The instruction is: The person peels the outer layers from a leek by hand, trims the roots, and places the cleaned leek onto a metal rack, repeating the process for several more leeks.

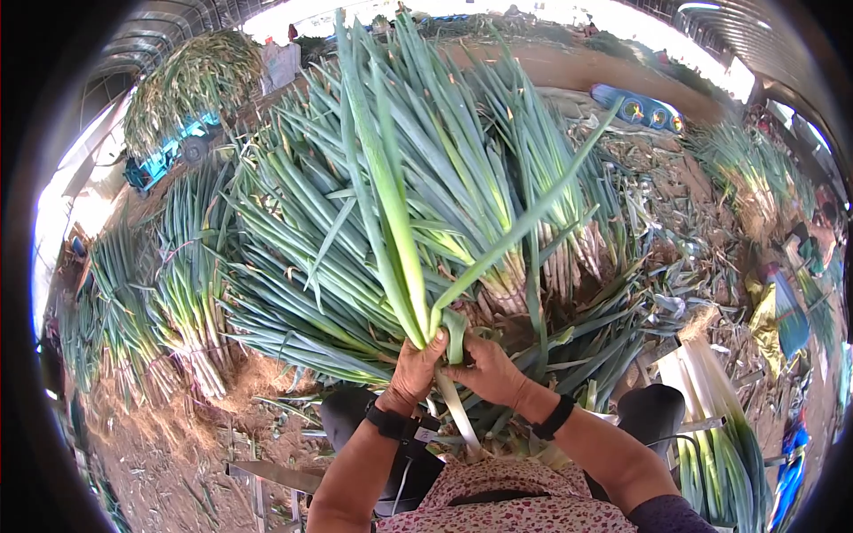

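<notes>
In front of my lap I hold one large green onion (458, 414), its white stem slanting down toward my lap and its long green leaves rising above my hands. My left hand (414, 371) is closed around it where the stem meets the leaves. My right hand (490, 369) is closed beside the left, its fingers pinching a folded outer leaf (455, 332) of the same onion. Just beyond my hands lies a big heap of green onions (311, 240). Loose leaves (577, 333) lie to the right of my hands.
At right, a bundle of onions (702, 382) lies white ends up beside my knee. Tied bundles (191, 311) stand at left. A blue cart (182, 142) loaded with dry leaves is at the far left. Blue rolls (635, 107) lie far right. Leaf scraps litter the ground.
</notes>
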The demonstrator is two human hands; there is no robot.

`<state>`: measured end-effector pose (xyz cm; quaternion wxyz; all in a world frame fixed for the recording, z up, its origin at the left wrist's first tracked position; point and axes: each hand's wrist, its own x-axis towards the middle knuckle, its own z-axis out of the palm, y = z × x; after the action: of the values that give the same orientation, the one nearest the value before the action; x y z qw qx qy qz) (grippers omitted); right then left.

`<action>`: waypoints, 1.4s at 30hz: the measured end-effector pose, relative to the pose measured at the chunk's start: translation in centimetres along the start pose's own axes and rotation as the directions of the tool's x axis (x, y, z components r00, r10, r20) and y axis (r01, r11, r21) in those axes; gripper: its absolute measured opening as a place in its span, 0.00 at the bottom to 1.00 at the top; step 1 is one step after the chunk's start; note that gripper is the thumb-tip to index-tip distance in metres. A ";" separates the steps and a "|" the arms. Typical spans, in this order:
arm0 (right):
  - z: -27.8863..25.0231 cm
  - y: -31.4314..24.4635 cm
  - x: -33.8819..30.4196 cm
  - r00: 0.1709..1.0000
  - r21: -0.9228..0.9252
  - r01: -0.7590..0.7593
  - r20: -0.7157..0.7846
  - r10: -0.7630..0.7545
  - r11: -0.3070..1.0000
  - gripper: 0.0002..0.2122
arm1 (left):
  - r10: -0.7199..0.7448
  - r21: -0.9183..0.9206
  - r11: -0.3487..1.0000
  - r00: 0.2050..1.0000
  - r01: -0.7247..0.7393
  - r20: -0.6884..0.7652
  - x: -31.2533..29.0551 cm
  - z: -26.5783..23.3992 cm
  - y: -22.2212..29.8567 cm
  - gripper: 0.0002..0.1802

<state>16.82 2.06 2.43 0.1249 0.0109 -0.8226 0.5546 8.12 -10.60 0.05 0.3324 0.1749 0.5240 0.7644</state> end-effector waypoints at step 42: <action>-5.1 -2.5 -2.5 0.935 -0.222 0.319 -0.084 -0.344 0.922 0.08 | 0.128 -0.179 0.979 0.977 -0.097 0.170 1.0 6.4 4.7 0.17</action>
<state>20.60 5.52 5.97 0.2670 0.1035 -0.8524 0.4375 9.81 -6.58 6.73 0.3484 0.2440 0.4140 0.8048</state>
